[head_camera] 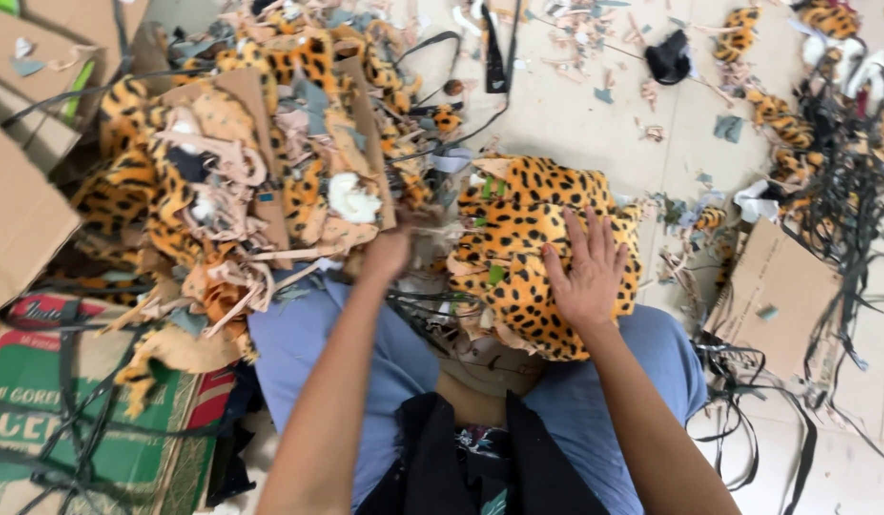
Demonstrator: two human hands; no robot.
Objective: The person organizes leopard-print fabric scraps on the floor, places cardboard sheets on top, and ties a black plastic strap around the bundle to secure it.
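- Presently, a stack of leopard-print plush pieces [528,243] is held on the lap, over the knees of the blue trousers [299,343], in the middle of the view.
- The right hand [585,272] is laid flat on top of the stack, with the fingers spread wide and the palm pressed down; nothing is gripped by it.
- The left hand [390,250] is stretched forward to the left edge of the stack, beside the scrap heap [242,162]. It is blurred, so it cannot be told whether it is closed on anything.
- The heap is made up of plush offcuts, beige trimmings and white stuffing, piled on and around a brown cardboard box [13,205].
- To the right, a flat cardboard sheet [781,291] is seen on the tiled floor [575,105], with a tangle of black straps [842,191] just beyond it.
- A green printed carton [41,401] is placed at the lower left, with black straps draped across it.
- The step in hand is judged to be the steadying of the stack by one hand while something at its left edge is dealt with by the other.
- For a next move, steady pressure on the stack would be called for, since the soft pieces could easily be slid off the knees.
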